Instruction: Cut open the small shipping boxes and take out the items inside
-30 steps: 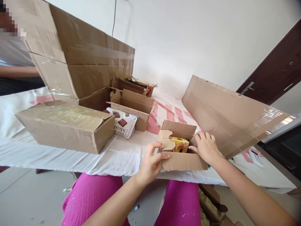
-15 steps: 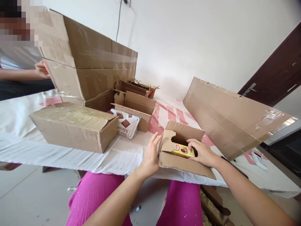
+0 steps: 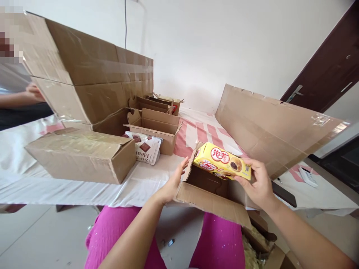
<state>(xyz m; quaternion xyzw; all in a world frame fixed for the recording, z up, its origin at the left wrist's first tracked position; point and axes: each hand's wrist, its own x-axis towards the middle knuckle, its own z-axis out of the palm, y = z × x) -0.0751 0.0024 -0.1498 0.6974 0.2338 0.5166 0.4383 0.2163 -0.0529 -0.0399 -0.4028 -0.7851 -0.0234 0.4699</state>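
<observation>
My right hand (image 3: 259, 183) grips the right end of a yellow snack carton (image 3: 221, 162) printed with red lettering and a round filled pastry. The carton is tilted and raised at the top of an open cardboard box (image 3: 213, 211), above its dark inside. Against the left side of that box rests my left hand (image 3: 172, 183), its fingers stretched out along the wall and partly hidden by the box edge. The near flap of the box leans over the table edge above my lap.
At left lies a taped cardboard box (image 3: 81, 160), beside a white packet (image 3: 147, 147). Open boxes (image 3: 159, 125) stand behind. Tall cardboard panels (image 3: 98, 71) (image 3: 269, 130) rise on both sides. A dark phone (image 3: 284, 196) lies at right. Another person's hand (image 3: 35, 93) shows far left.
The yellow carton has come up out of the open box in my right hand, turning its printed faces into view. The box has tilted towards me, with my left hand still against its side.
</observation>
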